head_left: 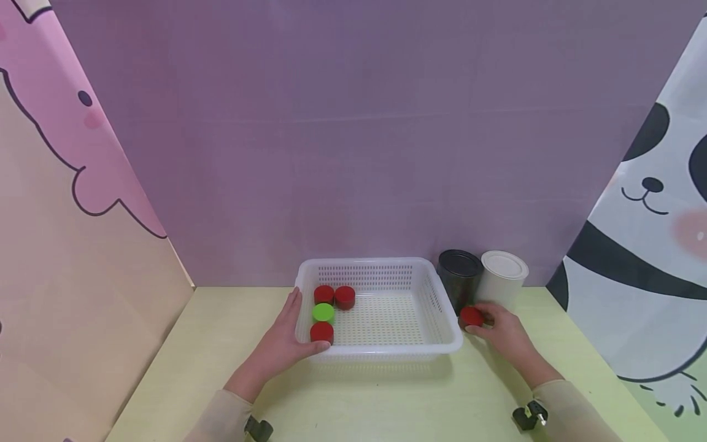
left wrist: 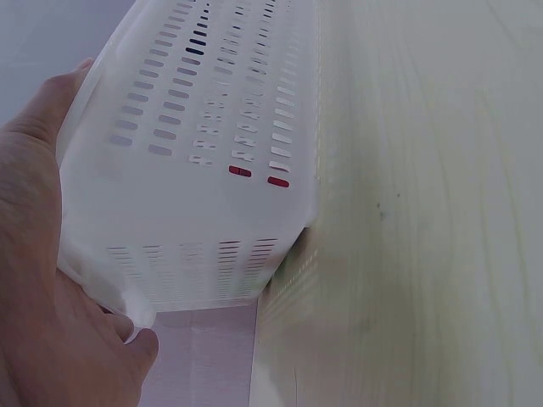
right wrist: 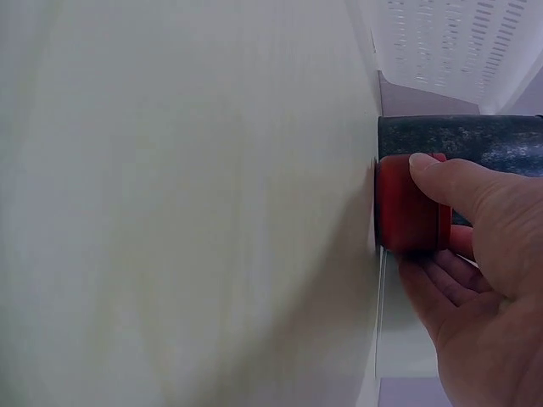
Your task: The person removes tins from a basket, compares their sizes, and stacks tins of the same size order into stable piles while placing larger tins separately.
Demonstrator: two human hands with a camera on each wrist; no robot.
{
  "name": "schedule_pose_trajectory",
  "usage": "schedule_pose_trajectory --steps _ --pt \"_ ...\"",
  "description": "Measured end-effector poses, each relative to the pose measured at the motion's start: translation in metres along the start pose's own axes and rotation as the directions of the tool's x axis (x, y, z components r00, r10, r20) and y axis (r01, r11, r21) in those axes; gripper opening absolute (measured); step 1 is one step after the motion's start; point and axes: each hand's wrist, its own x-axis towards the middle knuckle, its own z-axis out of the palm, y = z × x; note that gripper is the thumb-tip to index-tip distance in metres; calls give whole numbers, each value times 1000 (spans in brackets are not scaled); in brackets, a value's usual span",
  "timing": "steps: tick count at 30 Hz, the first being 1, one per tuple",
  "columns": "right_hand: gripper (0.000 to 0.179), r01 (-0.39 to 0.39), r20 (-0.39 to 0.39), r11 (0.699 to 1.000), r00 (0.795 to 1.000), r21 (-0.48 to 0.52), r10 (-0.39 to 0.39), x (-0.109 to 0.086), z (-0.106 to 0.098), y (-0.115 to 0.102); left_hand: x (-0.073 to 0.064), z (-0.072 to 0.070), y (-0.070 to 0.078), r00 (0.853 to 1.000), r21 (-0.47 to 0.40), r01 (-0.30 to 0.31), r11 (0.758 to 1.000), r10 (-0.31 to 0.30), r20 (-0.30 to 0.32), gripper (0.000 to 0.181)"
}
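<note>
The left hand (head_left: 282, 341), thumb and fingers spread wide, holds the near left corner of the white basket (head_left: 381, 350), where three red tubs (head_left: 322, 332) and one green tub (head_left: 323, 313) already sit — seemingly the finished part. Farther right, in front of the black can (head_left: 460, 283) and white can (head_left: 501, 277), the right hand (head_left: 504, 333) pinches another red tub (head_left: 471, 316) low over the bench (head_left: 381, 405), outside the basket — so its placing looks not yet done.

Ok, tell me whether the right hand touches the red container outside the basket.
Touching. The right wrist view shows the right hand pinching the red container, thumb on one side, fingers against the other.
</note>
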Motion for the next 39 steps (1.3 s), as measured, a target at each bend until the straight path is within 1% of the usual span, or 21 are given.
schedule_pose_trajectory --steps 13,20,27,33,39 --pt "53 -18 8 1000 1000 13 18 2 3 2 -1 0 -1 1000 2 -9 1000 9 -1 132" --pt "54 -34 -9 999 999 18 34 2 3 2 -3 0 2 1000 2 -14 1000 14 -4 130" --pt "56 -24 -25 1000 999 9 24 2 -1 -1 -2 0 2 1000 3 2 1000 -2 2 131" --pt "54 -7 -81 1000 997 10 8 4 -8 -12 -2 0 1 1000 -1 -4 1000 4 1 131" --pt "42 32 -173 999 984 8 -30 9 -15 -32 -1 0 1 1000 -4 -3 1000 3 0 131"
